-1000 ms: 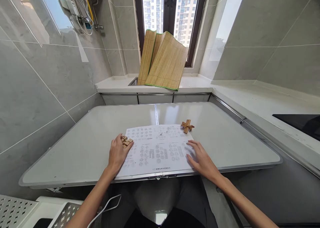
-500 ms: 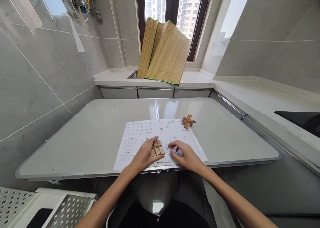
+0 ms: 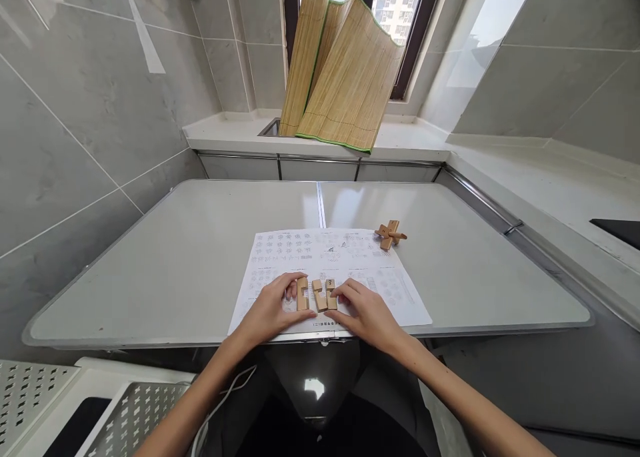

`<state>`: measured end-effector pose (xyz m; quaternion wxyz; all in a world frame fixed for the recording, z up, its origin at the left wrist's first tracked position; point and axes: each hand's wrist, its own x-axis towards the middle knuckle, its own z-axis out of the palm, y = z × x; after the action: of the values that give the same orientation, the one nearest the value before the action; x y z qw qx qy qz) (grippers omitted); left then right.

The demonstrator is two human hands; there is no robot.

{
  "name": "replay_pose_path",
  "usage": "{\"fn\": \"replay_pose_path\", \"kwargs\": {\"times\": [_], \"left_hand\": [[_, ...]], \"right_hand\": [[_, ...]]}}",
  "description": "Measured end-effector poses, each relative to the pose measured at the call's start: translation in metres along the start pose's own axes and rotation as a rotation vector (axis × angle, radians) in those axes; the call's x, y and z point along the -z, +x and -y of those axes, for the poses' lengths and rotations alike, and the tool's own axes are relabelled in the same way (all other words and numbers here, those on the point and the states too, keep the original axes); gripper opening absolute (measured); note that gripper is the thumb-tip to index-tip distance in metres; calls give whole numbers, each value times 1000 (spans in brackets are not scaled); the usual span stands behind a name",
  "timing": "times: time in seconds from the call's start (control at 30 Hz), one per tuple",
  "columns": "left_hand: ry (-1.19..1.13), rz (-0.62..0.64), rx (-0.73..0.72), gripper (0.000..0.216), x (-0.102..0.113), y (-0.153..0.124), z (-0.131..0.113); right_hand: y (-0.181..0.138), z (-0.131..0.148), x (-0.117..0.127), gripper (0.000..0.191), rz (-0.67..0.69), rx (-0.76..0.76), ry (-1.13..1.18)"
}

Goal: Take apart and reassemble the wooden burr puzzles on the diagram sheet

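Observation:
Three notched wooden puzzle pieces stand side by side on a printed paper sheet (image 3: pixel 245 303) near the table's front edge. My left hand (image 3: pixel 269 312) has its thumb and fingers closed at the two ends of the left wooden piece (image 3: pixel 302 295). A gap separates that one from the middle wooden piece (image 3: pixel 319 297). The right wooden piece (image 3: pixel 331 285) bears a dark mark like a 3, and my right hand (image 3: pixel 369 315) pinches it from the right side. At the sheet's far right corner lies a cross-shaped assembly of wooden pieces (image 3: pixel 390 234).
The white folding table (image 3: pixel 160 263) has a seam down its middle. Behind it, a folded bamboo mat (image 3: pixel 345 77) leans against the window over a counter (image 3: pixel 230 133). A white perforated rack (image 3: pixel 135 420) sits low at the left, and another counter (image 3: pixel 540 170) runs along the right.
The wooden pieces, earlier grouped together by my left hand, now stand apart in a row. My right hand has moved left onto the right piece. The view has tilted down.

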<state>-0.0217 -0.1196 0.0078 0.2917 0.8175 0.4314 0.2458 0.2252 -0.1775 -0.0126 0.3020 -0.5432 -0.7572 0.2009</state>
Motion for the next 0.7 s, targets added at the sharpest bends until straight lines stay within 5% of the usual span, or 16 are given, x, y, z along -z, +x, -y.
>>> {"fn": "replay_pose_path", "kwargs": {"times": [0.2, 0.33, 0.7], "left_hand": [[-244, 2, 69, 66, 5, -3, -4], [-416, 4, 100, 68, 1, 2, 1], [-516, 35, 174, 67, 2, -2, -3]], "right_hand": [[3, 5, 17, 25, -78, -146, 286], [10, 13, 26, 36, -16, -199, 521], [37, 20, -2, 32, 181, -214, 850]]}}
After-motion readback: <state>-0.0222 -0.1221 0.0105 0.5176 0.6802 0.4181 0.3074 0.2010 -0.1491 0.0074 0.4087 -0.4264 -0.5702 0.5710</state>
